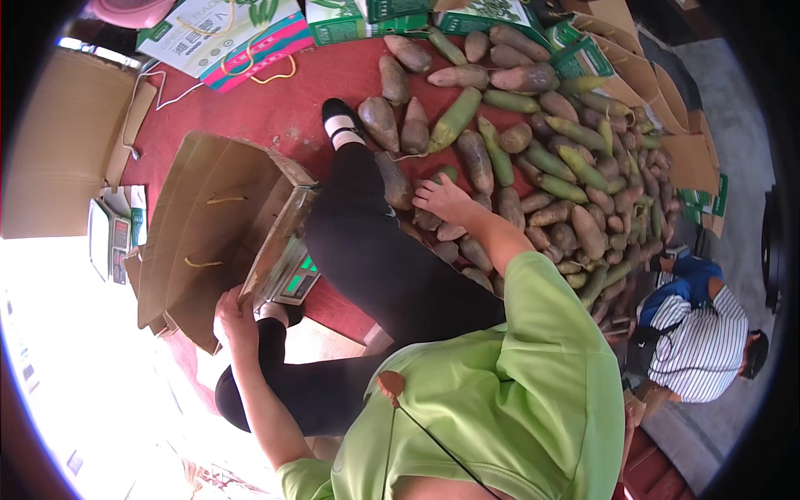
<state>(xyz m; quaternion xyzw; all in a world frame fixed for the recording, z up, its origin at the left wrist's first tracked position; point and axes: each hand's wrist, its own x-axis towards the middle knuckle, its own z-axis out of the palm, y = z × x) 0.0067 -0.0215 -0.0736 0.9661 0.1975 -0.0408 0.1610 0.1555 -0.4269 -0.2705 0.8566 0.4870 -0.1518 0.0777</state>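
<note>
An open brown cardboard box (179, 242) with rope handles stands tilted at the left, against a digital scale (296, 283) with a lit green display. My left hand (237, 321) is closed on the box's near edge. At the side of a large pile of radishes, my right hand (442, 200) lies over some of them, its fingers apart. Just left of its fingertips is a purplish-brown radish (393, 182). A green radish (457, 119) lies farther off. What is under the palm is partly hidden.
Green and white gift cartons (225, 37) line the far edge of the red mat (275, 108). Another scale (108, 237) stands at the left. My black-clad legs (375, 250) lie between box and pile. A person in a striped shirt (700, 342) is at the right.
</note>
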